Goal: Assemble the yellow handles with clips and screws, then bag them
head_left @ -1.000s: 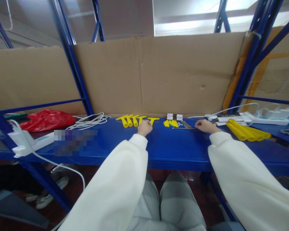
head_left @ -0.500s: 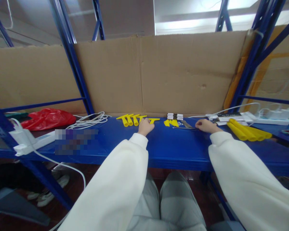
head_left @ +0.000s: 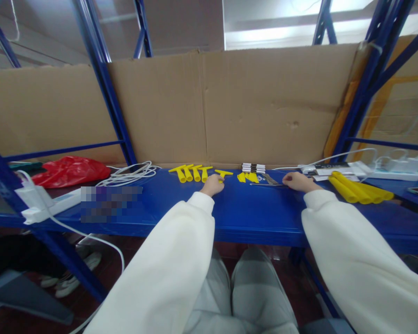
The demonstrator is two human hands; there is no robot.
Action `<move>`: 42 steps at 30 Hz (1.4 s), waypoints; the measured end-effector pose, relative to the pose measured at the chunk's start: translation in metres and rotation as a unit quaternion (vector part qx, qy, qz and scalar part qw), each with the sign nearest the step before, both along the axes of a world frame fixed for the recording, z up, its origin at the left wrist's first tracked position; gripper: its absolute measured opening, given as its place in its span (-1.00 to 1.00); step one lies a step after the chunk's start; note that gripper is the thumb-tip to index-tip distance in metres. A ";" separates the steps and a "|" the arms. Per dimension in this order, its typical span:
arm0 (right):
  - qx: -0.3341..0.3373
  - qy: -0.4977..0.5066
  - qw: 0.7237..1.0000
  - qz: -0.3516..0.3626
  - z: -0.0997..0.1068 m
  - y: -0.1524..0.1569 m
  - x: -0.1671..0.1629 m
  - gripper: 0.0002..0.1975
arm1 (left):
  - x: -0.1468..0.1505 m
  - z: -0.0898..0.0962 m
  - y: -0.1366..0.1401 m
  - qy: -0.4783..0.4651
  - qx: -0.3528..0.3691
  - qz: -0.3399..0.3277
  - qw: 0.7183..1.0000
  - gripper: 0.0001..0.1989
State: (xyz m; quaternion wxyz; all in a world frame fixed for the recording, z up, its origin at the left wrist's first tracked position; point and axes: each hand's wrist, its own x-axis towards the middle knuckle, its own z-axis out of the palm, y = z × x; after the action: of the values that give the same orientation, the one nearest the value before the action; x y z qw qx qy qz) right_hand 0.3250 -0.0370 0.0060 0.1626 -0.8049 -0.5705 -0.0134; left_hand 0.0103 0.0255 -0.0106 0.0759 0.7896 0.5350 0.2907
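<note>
My left hand [head_left: 213, 184] is closed at the stem of the rightmost yellow T-shaped handle [head_left: 224, 173], whose crossbar shows beyond the fingers. Several more yellow T-shaped handles [head_left: 197, 174] lie in a row to its left. My right hand [head_left: 298, 181] rests on the blue shelf [head_left: 254, 213], its fingers pinched at the end of a thin grey metal rod [head_left: 264, 184]; the rod's exact kind is too small to tell. Between the hands are small flat yellow pieces [head_left: 248, 177], a grey blade-like piece [head_left: 270, 179] and a stack of white-and-black strips [head_left: 253, 168].
Several yellow tubes [head_left: 357, 189] lie right of my right hand. White cards [head_left: 337, 170] and a power strip [head_left: 400, 168] are behind them. At the left are coiled white cable [head_left: 135, 174], a red plastic bag [head_left: 73, 171] and another power strip [head_left: 52, 204]. A cardboard wall [head_left: 244, 106] backs the shelf.
My left hand has drawn slightly down and towards me, so the handle beside it shows more fully. My right hand has stayed in place.
</note>
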 end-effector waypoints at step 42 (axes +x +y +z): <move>0.025 0.039 0.997 0.055 -0.007 0.014 0.009 -0.82 | -0.004 0.007 -0.013 0.113 0.063 -0.003 0.992 -0.66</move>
State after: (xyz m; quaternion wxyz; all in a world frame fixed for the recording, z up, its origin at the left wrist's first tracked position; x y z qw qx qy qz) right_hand 0.3338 -0.0231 -0.0008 0.2049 -0.7679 -0.6068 0.0124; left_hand 0.0064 0.0127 -0.0040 -0.0338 0.8221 0.5187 0.2324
